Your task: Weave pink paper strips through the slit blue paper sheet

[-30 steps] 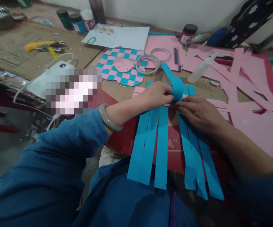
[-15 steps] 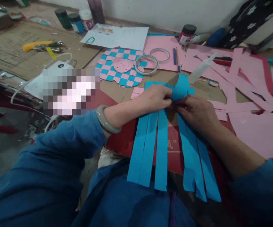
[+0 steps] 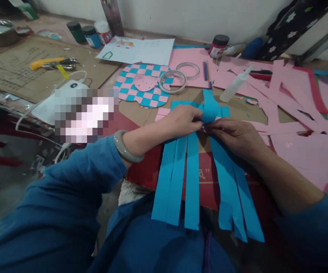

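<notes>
Blue paper cut into long strips hangs over the near edge of the red board. One strip is folded back and stands up as a loop between my hands. My left hand is closed on the blue paper, left of the loop, thumb and fingers together. On the right, my right hand pinches at the loop's lower edge, where a bit of pink paper shows between the fingertips. A grey-green bangle sits on my left wrist.
Beyond my hands lie a blue-and-pink woven paper piece, tape rings, pencils and a glue bottle. Pink paper scraps cover the right side. Cutters and a white device lie left.
The blue loop between my hands has shifted a little left, and its upper end has moved away from the glue bottle. Both hands stay closed at the paper; the view has tilted slightly.
</notes>
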A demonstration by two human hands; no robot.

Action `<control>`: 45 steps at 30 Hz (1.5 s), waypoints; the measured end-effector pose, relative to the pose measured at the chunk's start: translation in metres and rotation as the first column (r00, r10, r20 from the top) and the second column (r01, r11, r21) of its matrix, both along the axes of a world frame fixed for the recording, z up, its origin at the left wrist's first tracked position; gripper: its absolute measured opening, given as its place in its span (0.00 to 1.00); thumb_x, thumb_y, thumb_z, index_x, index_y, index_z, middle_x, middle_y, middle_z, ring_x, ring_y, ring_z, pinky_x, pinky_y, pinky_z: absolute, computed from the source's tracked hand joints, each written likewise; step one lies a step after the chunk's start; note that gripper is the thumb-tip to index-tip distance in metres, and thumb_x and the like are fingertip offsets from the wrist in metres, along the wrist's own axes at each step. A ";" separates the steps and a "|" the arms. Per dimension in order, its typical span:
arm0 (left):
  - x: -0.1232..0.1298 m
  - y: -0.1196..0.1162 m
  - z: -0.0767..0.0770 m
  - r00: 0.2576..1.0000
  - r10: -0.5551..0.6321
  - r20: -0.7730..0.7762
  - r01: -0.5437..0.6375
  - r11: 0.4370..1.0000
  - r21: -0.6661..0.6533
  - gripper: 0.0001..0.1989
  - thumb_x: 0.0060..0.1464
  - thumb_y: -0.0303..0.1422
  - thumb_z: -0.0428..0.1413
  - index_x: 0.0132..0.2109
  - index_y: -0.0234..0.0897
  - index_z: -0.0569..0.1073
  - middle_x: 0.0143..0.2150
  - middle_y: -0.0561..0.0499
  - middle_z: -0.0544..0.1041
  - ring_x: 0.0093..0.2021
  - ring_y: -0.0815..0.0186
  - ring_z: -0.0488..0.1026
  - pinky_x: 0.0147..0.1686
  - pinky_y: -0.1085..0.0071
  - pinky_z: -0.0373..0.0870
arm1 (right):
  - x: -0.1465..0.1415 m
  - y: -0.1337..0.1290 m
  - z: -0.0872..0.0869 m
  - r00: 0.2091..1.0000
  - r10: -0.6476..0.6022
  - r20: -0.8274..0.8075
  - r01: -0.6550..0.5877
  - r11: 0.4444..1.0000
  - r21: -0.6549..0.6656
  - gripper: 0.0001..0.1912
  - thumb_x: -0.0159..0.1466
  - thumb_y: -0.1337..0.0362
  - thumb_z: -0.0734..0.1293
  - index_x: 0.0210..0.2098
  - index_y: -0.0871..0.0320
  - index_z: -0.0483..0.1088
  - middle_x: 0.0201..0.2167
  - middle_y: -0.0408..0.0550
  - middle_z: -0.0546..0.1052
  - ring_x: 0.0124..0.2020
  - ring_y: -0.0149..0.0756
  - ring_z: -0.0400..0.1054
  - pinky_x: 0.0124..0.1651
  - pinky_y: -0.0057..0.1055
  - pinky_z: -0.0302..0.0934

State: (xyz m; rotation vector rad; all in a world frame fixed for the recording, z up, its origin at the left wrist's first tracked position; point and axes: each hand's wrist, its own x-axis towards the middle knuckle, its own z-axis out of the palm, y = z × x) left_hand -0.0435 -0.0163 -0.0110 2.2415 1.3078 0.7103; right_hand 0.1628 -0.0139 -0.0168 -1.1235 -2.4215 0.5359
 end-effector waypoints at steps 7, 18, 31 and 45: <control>0.000 -0.002 0.002 0.999 -0.005 -0.052 0.004 1.000 -0.014 0.09 0.50 0.26 0.53 0.23 0.35 0.68 0.24 0.51 0.71 0.29 0.66 0.66 0.29 0.69 0.55 | 0.003 0.002 -0.002 0.996 0.026 0.081 -0.034 0.995 0.097 0.14 0.67 0.62 0.61 0.41 0.52 0.79 0.43 0.50 0.81 0.44 0.47 0.76 0.44 0.43 0.69; -0.001 -0.003 0.002 0.965 -0.091 -0.246 0.099 0.995 0.021 0.11 0.55 0.27 0.51 0.36 0.33 0.78 0.35 0.46 0.79 0.36 0.62 0.72 0.36 0.68 0.62 | 0.007 0.009 -0.004 0.969 0.115 0.218 -0.156 0.972 0.178 0.16 0.66 0.63 0.59 0.41 0.52 0.80 0.39 0.52 0.80 0.41 0.45 0.73 0.40 0.40 0.66; 0.000 -0.014 0.002 0.862 -0.196 -0.467 0.296 0.943 0.150 0.11 0.54 0.23 0.51 0.35 0.32 0.79 0.36 0.42 0.79 0.39 0.59 0.74 0.41 0.64 0.68 | 0.010 0.005 0.000 0.998 -0.035 0.048 0.032 0.998 0.061 0.12 0.64 0.64 0.61 0.40 0.53 0.76 0.37 0.50 0.81 0.37 0.45 0.75 0.35 0.39 0.66; -0.006 -0.017 0.004 0.863 -0.265 -0.430 0.355 0.924 0.143 0.11 0.54 0.22 0.50 0.33 0.32 0.78 0.39 0.43 0.79 0.45 0.60 0.74 0.49 0.64 0.69 | 0.016 -0.006 0.018 0.918 0.395 0.039 -0.393 0.918 -0.047 0.15 0.57 0.73 0.59 0.28 0.52 0.75 0.33 0.48 0.80 0.46 0.44 0.73 0.47 0.41 0.68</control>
